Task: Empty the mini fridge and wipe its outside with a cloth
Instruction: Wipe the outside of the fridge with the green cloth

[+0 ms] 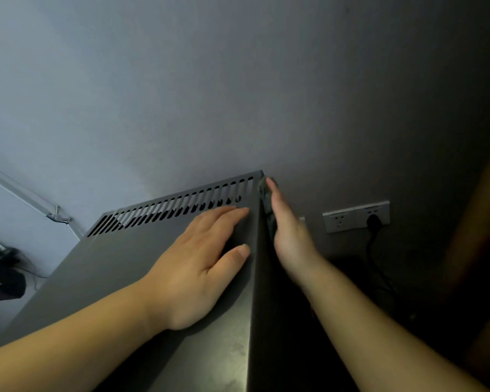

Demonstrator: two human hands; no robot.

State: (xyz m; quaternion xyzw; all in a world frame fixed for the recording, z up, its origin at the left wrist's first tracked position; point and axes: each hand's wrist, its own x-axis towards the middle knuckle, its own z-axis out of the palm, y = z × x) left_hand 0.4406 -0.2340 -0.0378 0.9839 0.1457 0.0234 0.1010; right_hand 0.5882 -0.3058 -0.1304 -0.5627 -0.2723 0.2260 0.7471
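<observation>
on the grey top of the mini fridge (119, 278), near its right edge, the left hand (198, 264) lies flat, fingers straight and slightly spread, tips just short of the vent slots (167, 212). against the fridge's right side, by the rear top corner, the right hand (287, 230) presses a grey cloth (264, 193) to the panel with straight fingers held together.

Left hand (201, 261): flat, palm down, fingers straight and close together, thumb spread wide.
Right hand (287, 230): on edge, palm facing left, fingers straight, pointing forward.
Arms (77, 338): both bare, reaching forward.
</observation>
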